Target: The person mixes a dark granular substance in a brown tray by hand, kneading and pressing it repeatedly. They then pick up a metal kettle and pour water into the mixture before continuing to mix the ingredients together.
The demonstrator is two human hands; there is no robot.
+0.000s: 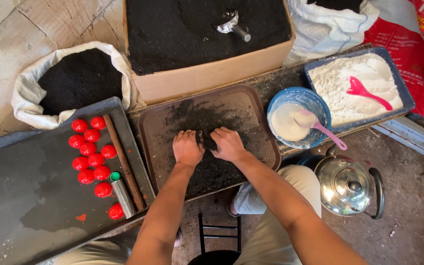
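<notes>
**Hands gathering dark powder on a tray**

Powder [207, 142] lies heaped at the centre of the brown tray [256, 105]. We judge the step as pressing it together; the next move calls for a firm, even squeeze. Left hand [188, 147] and right hand [228, 144] curl knuckles-up, cupped around the heap, forearms converging.

Matt black powder [207, 167], glossy red balls [92, 156], shiny metal kettle [347, 185], cardboard box [212, 73]

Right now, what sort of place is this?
Probably a small informal workshop on a rough concrete floor. Both hands press black powder on a brown tray, with a sack of black powder, red balls and a bin of white powder around.
</notes>
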